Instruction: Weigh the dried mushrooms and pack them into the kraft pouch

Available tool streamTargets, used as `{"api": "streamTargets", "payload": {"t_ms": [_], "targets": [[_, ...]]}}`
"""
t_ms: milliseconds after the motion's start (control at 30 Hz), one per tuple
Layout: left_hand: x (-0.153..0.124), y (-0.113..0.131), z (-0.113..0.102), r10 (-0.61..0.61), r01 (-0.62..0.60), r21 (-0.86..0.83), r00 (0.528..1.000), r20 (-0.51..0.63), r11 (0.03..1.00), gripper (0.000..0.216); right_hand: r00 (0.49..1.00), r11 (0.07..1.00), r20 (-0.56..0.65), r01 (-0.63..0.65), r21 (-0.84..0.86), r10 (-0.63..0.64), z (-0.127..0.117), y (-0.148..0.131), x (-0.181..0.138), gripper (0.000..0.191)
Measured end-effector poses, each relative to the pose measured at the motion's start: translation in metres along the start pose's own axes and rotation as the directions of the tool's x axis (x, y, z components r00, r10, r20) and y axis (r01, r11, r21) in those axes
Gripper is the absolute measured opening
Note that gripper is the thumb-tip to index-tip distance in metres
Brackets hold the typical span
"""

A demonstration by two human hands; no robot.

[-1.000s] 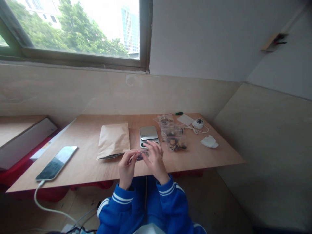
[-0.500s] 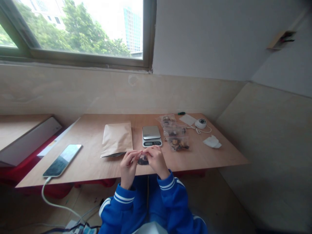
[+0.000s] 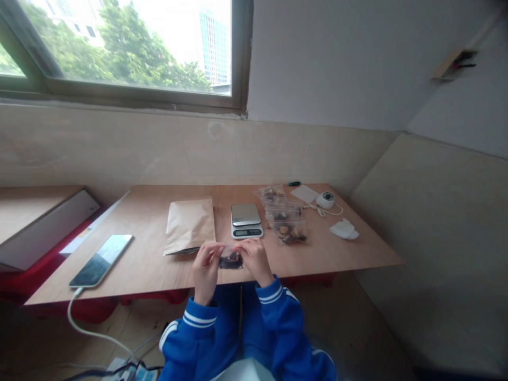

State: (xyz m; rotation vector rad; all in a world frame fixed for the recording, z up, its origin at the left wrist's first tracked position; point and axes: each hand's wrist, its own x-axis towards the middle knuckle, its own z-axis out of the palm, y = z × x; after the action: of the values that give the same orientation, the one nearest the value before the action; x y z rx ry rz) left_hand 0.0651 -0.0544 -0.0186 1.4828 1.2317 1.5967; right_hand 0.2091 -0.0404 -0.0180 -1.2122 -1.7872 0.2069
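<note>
Between my hands, over the table's front edge, hangs a small clear zip bag [image 3: 230, 259] with dark dried pieces inside. My left hand [image 3: 207, 264] pinches its upper left corner, and my right hand [image 3: 254, 258] pinches the upper right side. Just beyond my hands stands a kitchen scale [image 3: 246, 221] with a bare metal plate. Left of the scale lies a brown paper pouch [image 3: 190, 225], its dark mouth facing me. To the right, several filled zip bags [image 3: 291, 233] overlap in a row, holding brown and dark dried pieces.
A phone [image 3: 101, 261] with a charging cable [image 3: 73, 312] lies at the table's left. At the right are a white dome camera [image 3: 325, 199] with its cord, a crumpled white tissue [image 3: 344, 229], a white sheet [image 3: 305, 193] and a green-handled tool [image 3: 294, 183].
My hands have moved slightly apart along the bag's top. More of the bag and its dark contents now shows between them.
</note>
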Motion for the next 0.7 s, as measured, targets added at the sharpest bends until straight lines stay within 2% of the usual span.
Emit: {"api": "streamTargets", "payload": {"t_ms": [133, 233, 400, 567, 700], "targets": [[-0.001, 0.004, 0.003, -0.111, 0.114, -0.049, 0.992, 0.066, 0.992, 0.021, 0.999, 0.999, -0.014, 0.031, 0.021, -0.031, -0.002, 0.001, -0.001, 0.021], [0.0, 0.006, 0.004, -0.122, 0.128, -0.045, 0.987, 0.109, 0.991, 0.027, 0.999, 0.999, 0.007, 0.045, -0.002, -0.045, -0.005, -0.002, 0.0, 0.023], [0.002, 0.001, 0.0, -0.09, 0.089, 0.017, 0.994, 0.054, 0.996, 0.022, 0.995, 0.998, 0.084, 0.062, -0.031, -0.059, -0.008, 0.002, -0.001, 0.015], [0.003, 0.0, -0.006, -0.129, 0.129, -0.006, 0.991, 0.026, 0.992, 0.024, 0.998, 0.998, 0.06, 0.021, -0.064, -0.017, -0.008, 0.008, -0.002, 0.016], [0.005, 0.004, -0.006, -0.157, 0.16, -0.03, 0.984, 0.086, 0.987, 0.027, 0.998, 0.998, 0.058, -0.001, -0.064, 0.005, -0.008, 0.007, -0.003, 0.021]]}}
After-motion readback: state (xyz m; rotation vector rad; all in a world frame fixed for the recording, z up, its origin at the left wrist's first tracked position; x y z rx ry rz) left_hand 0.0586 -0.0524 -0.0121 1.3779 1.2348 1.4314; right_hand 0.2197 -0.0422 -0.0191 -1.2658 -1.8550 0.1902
